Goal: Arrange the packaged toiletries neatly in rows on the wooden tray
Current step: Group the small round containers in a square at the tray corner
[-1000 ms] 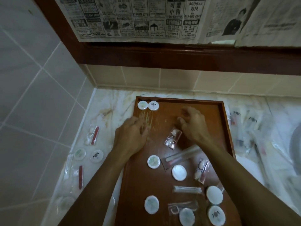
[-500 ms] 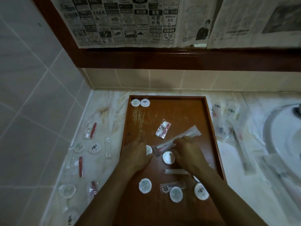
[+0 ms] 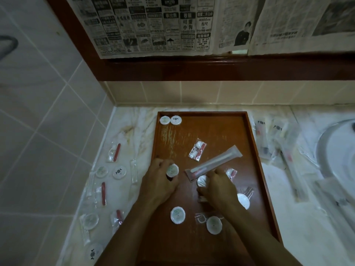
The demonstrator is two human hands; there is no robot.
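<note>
— Wooden tray (image 3: pixel 251 131): where do the soaps go?
— Upper left corner, beside two discs (image 3: pixel 170 120). Left hand (image 3: pixel 159 181) pinches one soap (image 3: pixel 172 170); right hand (image 3: pixel 217 187) grips another (image 3: pixel 202 181). Left is likely nearer.

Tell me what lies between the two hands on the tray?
In the head view, the near end of the long toothbrush packet lies between the left hand and right hand.

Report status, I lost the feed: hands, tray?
Left hand and right hand each grip a soap. Two soaps rowed in tray. Long packet lies askew.
</note>
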